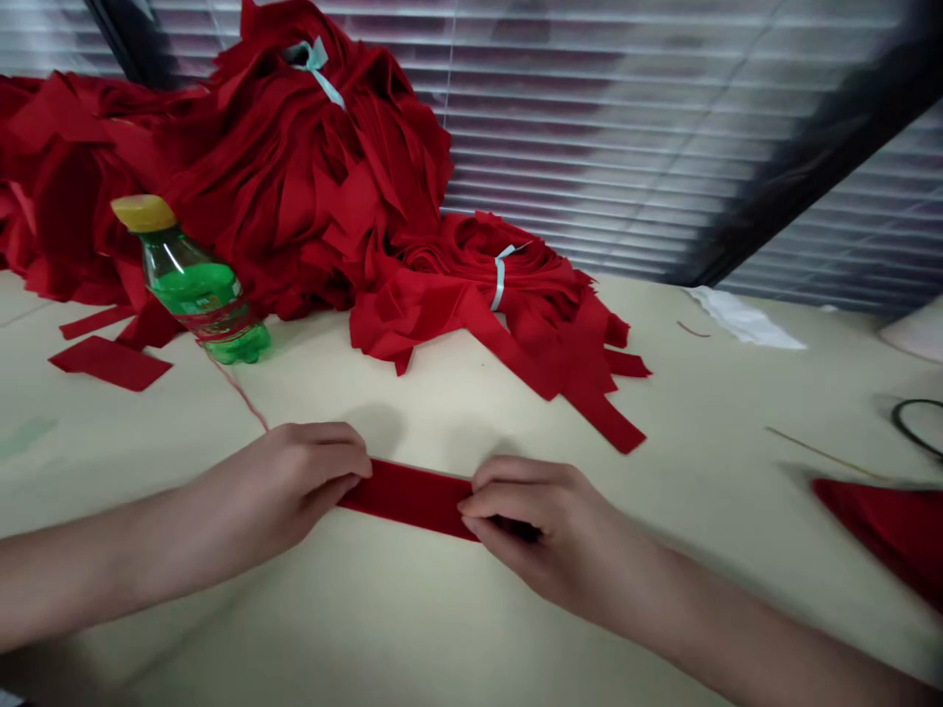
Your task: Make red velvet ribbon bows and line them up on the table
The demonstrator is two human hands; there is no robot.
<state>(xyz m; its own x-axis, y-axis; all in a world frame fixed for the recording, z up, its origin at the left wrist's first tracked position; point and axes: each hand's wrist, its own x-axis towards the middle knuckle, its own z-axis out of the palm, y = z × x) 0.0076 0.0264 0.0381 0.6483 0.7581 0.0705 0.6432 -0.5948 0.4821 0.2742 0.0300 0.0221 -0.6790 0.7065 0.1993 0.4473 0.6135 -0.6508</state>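
Note:
A narrow red fabric strip stretches between my two hands, low over the pale table. Its left end is pinched in my left hand, thumb against curled fingers. My right hand grips the other end between thumb and fingertips. The strip looks flat and straight, tilted slightly down to the right. Both of its ends are partly covered by my fingers. Beyond my hands, a bundle of red fabric strips is tied with a light blue band, and some loose ends trail toward my right hand.
A large heap of red fabric pieces leans by the window blinds. In front of it stands a tilted green bottle with a yellow cap. White paper, a black loop and more red fabric lie at right.

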